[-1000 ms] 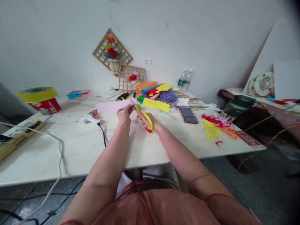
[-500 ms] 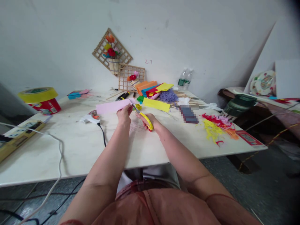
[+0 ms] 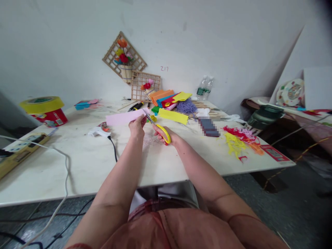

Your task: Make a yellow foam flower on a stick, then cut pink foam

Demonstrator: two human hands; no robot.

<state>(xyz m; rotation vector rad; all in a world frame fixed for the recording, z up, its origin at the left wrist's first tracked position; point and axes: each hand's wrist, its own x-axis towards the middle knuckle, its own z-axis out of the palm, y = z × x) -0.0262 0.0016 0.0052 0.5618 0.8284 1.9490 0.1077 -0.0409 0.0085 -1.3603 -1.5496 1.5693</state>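
A long strip of pink paper [image 3: 120, 118] is pinched in my left hand [image 3: 137, 127] near its right end. My right hand [image 3: 163, 134] grips yellow-handled scissors [image 3: 166, 133], the blades pointing up and left to the end of the strip, close to my left fingertips. Whether the blades touch the paper is hard to tell. Just beyond the hands lie a yellow paper strip [image 3: 173, 116] and a small yellow piece [image 3: 153, 118].
A white glue gun [image 3: 99, 131] lies to the left, its cord running forward. Behind are folded coloured sheets [image 3: 162, 97], purple shreds [image 3: 186, 106] and lattice panels [image 3: 145, 76] with flowers. A phone [image 3: 209, 126] and coloured shreds [image 3: 235, 143] lie to the right.
My right hand and the scissors have shifted slightly to the right, and the scissor handles have turned a little. My left hand and the pink strip are almost still.
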